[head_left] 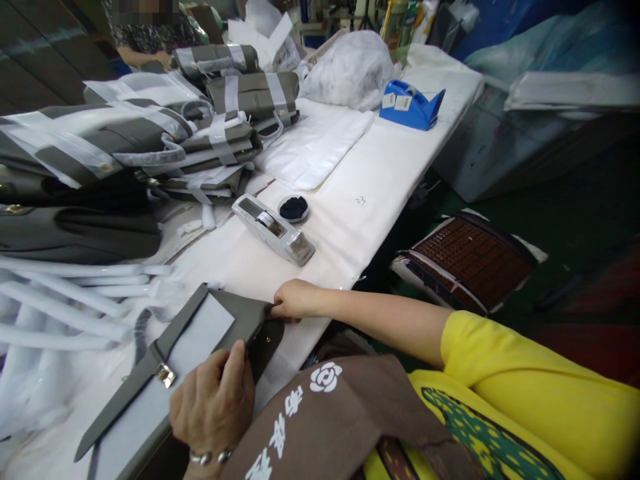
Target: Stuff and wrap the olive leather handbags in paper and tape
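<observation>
- My left hand (213,400) is clamped on the near edge of the grey bag (200,333), thumb on top; the bag lies flat at the table's (380,167) near edge.
- The strap with a metal buckle (165,375) runs diagonally across the bag.
- My right hand (295,300) pinches the bag's far right corner.
- A white tape dispenser (274,229) sits mid-table, well apart.
- A blue dispenser (411,105) sits near the far right corner.

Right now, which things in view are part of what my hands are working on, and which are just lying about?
In hand:
- grey bag flap, held by left hand and right hand
- strap with buckle

Lying about:
- white tape dispenser
- blue tape dispenser
- small black dish
- wrapped bags
</observation>
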The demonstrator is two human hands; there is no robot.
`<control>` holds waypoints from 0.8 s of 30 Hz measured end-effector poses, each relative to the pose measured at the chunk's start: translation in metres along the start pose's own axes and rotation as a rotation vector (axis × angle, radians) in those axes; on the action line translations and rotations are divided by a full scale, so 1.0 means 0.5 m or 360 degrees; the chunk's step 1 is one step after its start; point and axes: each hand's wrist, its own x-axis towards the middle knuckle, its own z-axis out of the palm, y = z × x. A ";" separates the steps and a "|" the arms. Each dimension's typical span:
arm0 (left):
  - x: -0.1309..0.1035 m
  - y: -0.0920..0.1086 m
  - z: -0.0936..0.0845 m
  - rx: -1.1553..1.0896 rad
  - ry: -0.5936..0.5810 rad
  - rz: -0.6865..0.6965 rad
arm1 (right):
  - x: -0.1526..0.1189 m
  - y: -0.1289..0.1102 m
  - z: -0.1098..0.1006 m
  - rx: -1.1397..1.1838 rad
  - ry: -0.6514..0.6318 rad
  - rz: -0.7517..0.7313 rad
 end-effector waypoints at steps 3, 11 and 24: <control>0.000 0.001 -0.004 0.0015 -0.0008 0.0002 | 0.007 0.003 -0.022 -0.0200 -0.0005 -0.0270; -0.011 0.028 -0.011 -0.0019 -0.0133 0.0128 | 0.049 0.005 0.014 -0.0005 0.0086 0.0109; -0.052 0.040 -0.031 -0.0180 -0.0275 -0.0043 | -0.022 -0.067 0.059 -0.0394 0.0799 -0.0259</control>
